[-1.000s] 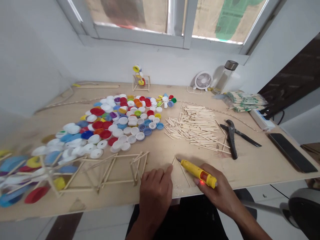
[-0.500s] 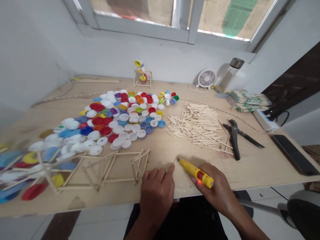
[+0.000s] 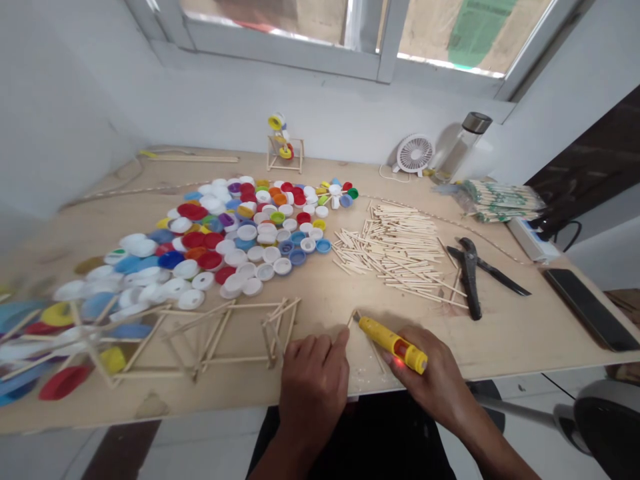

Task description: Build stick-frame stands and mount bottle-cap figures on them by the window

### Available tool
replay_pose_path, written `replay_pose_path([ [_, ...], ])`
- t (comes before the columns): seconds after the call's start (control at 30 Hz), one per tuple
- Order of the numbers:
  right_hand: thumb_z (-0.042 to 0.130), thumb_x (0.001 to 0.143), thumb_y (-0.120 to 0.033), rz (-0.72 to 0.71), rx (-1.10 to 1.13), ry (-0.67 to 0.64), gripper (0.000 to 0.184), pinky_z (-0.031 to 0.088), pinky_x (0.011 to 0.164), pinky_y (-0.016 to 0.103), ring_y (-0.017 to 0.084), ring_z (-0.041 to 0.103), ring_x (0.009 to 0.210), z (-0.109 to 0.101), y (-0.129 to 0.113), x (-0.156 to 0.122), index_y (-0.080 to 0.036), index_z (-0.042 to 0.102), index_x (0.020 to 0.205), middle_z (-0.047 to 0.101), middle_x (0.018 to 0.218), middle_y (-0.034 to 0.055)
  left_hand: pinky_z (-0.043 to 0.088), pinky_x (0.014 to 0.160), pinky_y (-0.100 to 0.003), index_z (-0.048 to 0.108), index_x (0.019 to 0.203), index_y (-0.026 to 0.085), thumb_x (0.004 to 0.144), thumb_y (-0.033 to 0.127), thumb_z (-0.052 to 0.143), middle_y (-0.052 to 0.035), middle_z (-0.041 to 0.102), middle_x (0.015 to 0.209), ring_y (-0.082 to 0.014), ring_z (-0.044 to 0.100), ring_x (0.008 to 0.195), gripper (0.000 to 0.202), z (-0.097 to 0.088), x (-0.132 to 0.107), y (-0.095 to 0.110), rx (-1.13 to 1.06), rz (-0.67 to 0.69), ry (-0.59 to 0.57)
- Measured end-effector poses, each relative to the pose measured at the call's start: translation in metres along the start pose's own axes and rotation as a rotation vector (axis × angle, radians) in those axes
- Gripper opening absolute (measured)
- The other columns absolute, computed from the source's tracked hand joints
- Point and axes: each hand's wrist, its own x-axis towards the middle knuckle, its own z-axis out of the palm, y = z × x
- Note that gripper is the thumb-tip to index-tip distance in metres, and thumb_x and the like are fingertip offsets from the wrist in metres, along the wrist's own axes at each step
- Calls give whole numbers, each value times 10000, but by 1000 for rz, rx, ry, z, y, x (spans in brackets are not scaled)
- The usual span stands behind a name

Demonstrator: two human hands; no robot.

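Observation:
On the wooden tabletop, my left hand [image 3: 316, 373] is closed, with its fingers curled and the thumb and index finger on a short wooden stick [image 3: 352, 318]. My right hand [image 3: 434, 367] grips a yellow hot glue pen [image 3: 393, 345], whose red light glows. The pen's metal tip meets the far end of that stick, where it joins a second wooden stick [image 3: 376, 355] slanting toward me. Shiny specks lie on the wood between my hands. Left of my left hand stand stick frames [image 3: 245, 361], made of several joined sticks.
Many coloured bottle caps [image 3: 213, 260] cover the left and middle. A pile of loose sticks [image 3: 405, 250] lies beyond my right hand, beside black-handled pliers [image 3: 469, 280]. A phone [image 3: 590, 308], power strip [image 3: 533, 240], small fan [image 3: 415, 153] and bottle [image 3: 463, 147] stand farther right and back.
Both hands and the glue pen stay almost where they were, the tip still at the stick joint. The view has shifted very slightly.

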Motion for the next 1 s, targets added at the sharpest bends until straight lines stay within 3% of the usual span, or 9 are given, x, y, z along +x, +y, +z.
replay_pose_path([
  [1.0, 521, 849, -360, -3, -35, 9, 170, 393, 586, 292, 192, 546, 664, 1, 4, -1, -210, 540, 771, 598, 721, 25, 356, 668, -329, 663, 1017, 159, 844, 127, 464, -33, 588, 677, -167, 502, 654, 266, 1, -1, -1, -16, 5, 7],
])
